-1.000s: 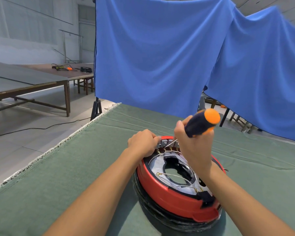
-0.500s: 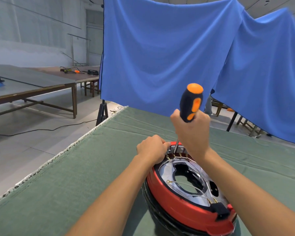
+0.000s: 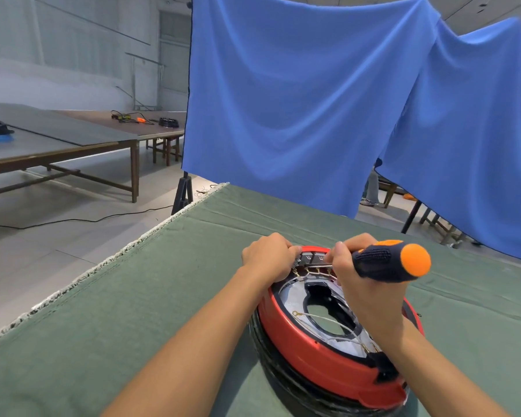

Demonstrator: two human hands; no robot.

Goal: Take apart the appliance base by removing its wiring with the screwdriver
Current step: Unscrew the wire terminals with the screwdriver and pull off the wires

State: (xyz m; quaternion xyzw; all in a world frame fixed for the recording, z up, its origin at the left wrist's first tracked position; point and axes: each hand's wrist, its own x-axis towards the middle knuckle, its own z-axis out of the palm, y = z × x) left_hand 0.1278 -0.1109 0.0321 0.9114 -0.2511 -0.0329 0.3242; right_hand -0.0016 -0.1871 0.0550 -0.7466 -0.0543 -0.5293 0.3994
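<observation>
under right hand [image 3: 361, 284], red appliance base [image 3: 322, 356]

Appliance base [image 3: 319, 353] red, black underside; screwdriver [image 3: 391, 261] handle black, orange; table cloth [image 3: 133, 311] green; backdrop [image 3: 283, 100] blue.

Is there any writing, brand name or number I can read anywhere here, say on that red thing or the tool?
None can be read.
Red appliance base: no label or number shows.
Screwdriver in the right hand: plain black and orange handle, no brand visible.
Small grey blocks by the left hand: tiny marks, too small to read.
</observation>
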